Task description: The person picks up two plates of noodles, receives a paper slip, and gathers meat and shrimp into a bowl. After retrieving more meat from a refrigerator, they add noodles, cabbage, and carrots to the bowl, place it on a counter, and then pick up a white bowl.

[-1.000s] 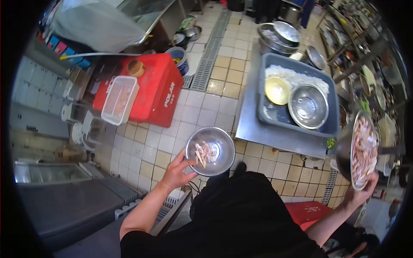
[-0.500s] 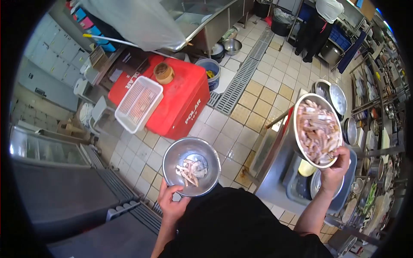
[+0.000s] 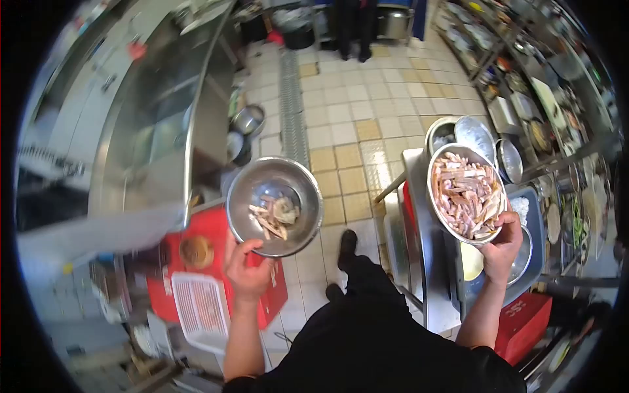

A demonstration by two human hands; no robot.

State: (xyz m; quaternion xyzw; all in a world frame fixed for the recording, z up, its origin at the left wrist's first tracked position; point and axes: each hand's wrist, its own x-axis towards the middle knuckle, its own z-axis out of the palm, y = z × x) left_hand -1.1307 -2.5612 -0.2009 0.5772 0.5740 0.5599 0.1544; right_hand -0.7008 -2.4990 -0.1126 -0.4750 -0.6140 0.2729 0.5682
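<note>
My left hand [image 3: 250, 270] grips the near rim of a steel mixing bowl [image 3: 244, 196], thumb over the edge. A few pale strips of raw meat [image 3: 268, 219] and a whitish clump [image 3: 284, 211] lie in its bottom. My right hand [image 3: 501, 243] is closed on the lower right rim of a second bowl [image 3: 434, 203], which is heaped with pinkish raw meat strips [image 3: 466, 196]. This bowl is tilted towards me, beside the steel table. The fingers beneath both bowls are partly hidden.
A steel table [image 3: 438, 288] at right carries a grey tub [image 3: 534, 262] and metal bowls. On the left, a red cooler box [image 3: 272, 295] bears a white plastic basket [image 3: 216, 334]. A steel sink [image 3: 157, 124] stands beyond. A person's legs [image 3: 354, 29] show at the back.
My view has swung left to right, so the sink and cooler now lie further left. Both bowls stay in my hands; my feet now show on the tiles.
</note>
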